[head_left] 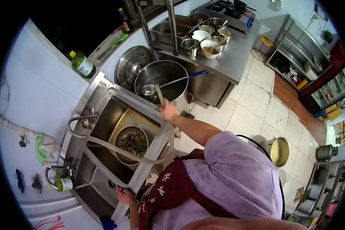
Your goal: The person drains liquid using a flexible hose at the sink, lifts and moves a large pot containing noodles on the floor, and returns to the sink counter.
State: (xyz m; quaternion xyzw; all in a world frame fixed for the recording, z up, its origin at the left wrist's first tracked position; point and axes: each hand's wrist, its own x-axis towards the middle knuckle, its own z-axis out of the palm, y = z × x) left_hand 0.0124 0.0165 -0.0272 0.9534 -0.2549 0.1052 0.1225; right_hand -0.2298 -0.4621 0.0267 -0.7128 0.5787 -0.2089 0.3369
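Gripping a pale hose (103, 143): right hand (168, 110), fingers closed round it near its free end, arm stretched past the sink's right end. Hose tip hangs over the mouth of a large stockpot (168, 69), just inside the rim. From the hand, hose loops down outside the near edge of the sink (153, 149), then crosses the larger basin to the spout of the right faucet (74, 132).

Left hand (125, 196) at the sink's near edge, beside the smaller left basin; fingers partly curled over the rim. Cannot tell whether anything is held under them. Drain (111, 184) close by.

Stockpot stands just off the sink's right end. Ladle (148, 90) lies across it, blue handle out over the far-right side of the rim. Round metal lid (129, 63) leans upright behind, against the wall.

Larger basin: metal bowl (145, 135) of chopped greens mix (134, 142), toward the near edge, hose passing over its left side.

Green bottle (83, 66), yellow cap, on the ledge by the sink's far right corner. Steel counter (235, 57) further right: white bowl (209, 50) and small metal pot (190, 48) near its closest corner.
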